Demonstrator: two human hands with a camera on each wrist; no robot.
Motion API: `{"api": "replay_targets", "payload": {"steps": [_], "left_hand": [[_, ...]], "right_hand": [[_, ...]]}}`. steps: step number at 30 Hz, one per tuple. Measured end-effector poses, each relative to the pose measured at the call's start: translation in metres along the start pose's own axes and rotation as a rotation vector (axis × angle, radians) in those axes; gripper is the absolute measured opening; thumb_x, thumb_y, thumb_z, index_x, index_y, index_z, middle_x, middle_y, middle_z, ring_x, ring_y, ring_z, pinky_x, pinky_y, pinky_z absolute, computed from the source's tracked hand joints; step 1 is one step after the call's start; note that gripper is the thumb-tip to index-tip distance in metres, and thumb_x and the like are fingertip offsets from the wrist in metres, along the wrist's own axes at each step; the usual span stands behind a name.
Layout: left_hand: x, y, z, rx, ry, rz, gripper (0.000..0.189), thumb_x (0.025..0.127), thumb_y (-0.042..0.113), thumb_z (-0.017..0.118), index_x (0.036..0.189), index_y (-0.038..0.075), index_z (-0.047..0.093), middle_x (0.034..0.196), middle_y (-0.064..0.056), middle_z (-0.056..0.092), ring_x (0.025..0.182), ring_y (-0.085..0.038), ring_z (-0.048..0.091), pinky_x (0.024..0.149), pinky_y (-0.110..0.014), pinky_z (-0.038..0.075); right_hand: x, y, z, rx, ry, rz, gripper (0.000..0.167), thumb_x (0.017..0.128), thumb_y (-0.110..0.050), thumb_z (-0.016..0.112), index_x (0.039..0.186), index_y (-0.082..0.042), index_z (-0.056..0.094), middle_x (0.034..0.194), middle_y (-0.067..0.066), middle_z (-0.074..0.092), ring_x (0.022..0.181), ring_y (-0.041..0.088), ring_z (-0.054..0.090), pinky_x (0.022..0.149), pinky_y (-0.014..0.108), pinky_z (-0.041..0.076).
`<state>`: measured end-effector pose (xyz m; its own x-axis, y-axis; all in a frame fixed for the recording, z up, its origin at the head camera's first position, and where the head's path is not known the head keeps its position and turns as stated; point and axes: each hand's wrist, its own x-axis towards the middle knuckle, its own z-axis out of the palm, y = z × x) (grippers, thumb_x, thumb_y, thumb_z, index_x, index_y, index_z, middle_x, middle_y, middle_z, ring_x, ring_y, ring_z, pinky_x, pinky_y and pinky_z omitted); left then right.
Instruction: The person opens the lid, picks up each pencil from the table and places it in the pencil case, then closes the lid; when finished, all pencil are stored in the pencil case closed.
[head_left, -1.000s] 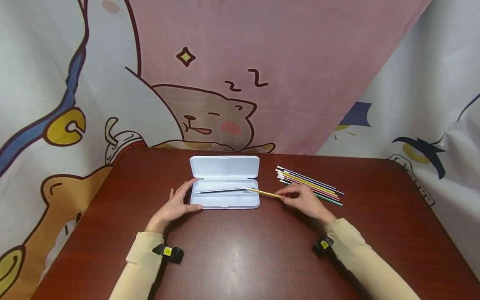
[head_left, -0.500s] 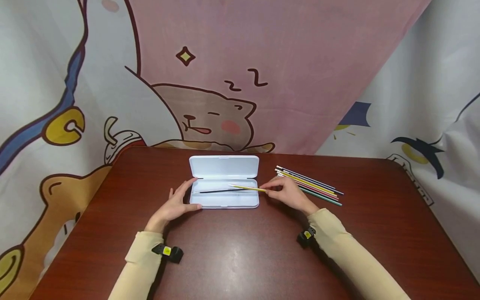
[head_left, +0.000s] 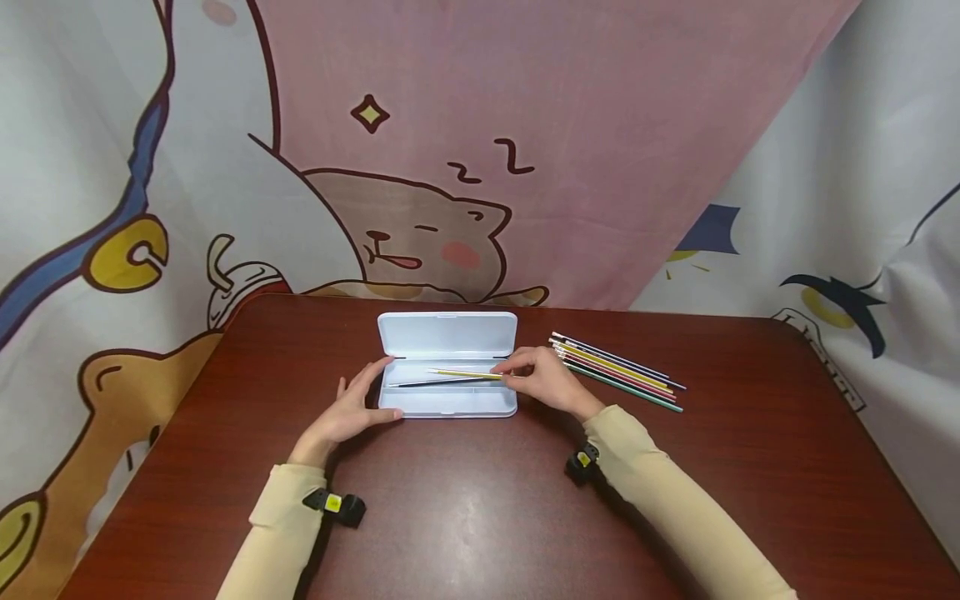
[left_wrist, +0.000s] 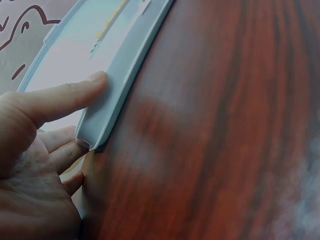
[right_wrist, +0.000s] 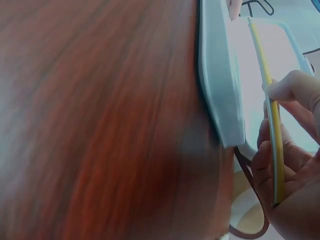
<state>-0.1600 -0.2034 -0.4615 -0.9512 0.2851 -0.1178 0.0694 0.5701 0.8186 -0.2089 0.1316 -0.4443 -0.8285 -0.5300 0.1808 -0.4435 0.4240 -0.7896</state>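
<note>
An open white pencil case (head_left: 431,405) stands on the table, its lid (head_left: 447,335) raised at the back. My left hand (head_left: 347,417) holds the case's left end, thumb at the front wall (left_wrist: 111,106) and fingers at the outer side. Over the case's back compartment, a yellow pencil (head_left: 467,375) is pinched between my right hand's (head_left: 549,380) thumb and fingers. Its free end points left. The right wrist view shows the yellow pencil (right_wrist: 261,54) running back along the palm. A dark pencil (head_left: 423,383) lies in the same compartment, partly beneath the yellow one.
Several pencils (head_left: 617,367), blue, yellow, red and green, lie side by side on the brown table (head_left: 465,517) right of the case. A cartoon-printed cloth (head_left: 637,150) hangs behind the table's back edge.
My right hand has moved left with the yellow pencil, from beside the case to over its right end. The left hand has stayed at the case's left end.
</note>
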Motion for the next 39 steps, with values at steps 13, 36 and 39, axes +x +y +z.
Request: {"api": "replay_targets", "payload": {"steps": [13,36,39], "left_hand": [[0.000,0.000,-0.001,0.003,0.002,0.007,0.087,0.080,0.020,0.076,0.151,0.009,0.026,0.154,-0.024,0.021,0.143,-0.042,0.004,0.108,-0.057,-0.017],[0.000,0.003,-0.001,-0.002,-0.001,0.009,0.087,0.080,0.020,0.076,0.151,0.008,0.026,0.154,-0.024,0.020,0.143,-0.043,0.004,0.107,-0.058,-0.017],[0.000,0.002,-0.001,-0.003,0.001,0.013,0.087,0.080,0.020,0.076,0.151,0.008,0.026,0.154,-0.024,0.020,0.143,-0.043,0.004,0.107,-0.058,-0.017]], "right_hand": [[0.026,-0.007,0.028,-0.030,-0.028,-0.104,0.016,0.085,-0.002,0.069,0.097,-0.007,0.078,0.087,0.004,0.069,0.075,0.010,0.054,0.064,0.023,0.046],[0.035,-0.015,0.050,-0.110,-0.064,-0.135,0.019,0.083,0.004,0.067,0.098,-0.002,0.076,0.086,0.007,0.068,0.078,0.015,0.057,0.070,0.023,0.046],[0.034,-0.013,0.049,-0.089,-0.056,-0.118,0.018,0.084,0.003,0.067,0.098,-0.002,0.076,0.087,0.006,0.069,0.077,0.014,0.056,0.069,0.023,0.046]]}}
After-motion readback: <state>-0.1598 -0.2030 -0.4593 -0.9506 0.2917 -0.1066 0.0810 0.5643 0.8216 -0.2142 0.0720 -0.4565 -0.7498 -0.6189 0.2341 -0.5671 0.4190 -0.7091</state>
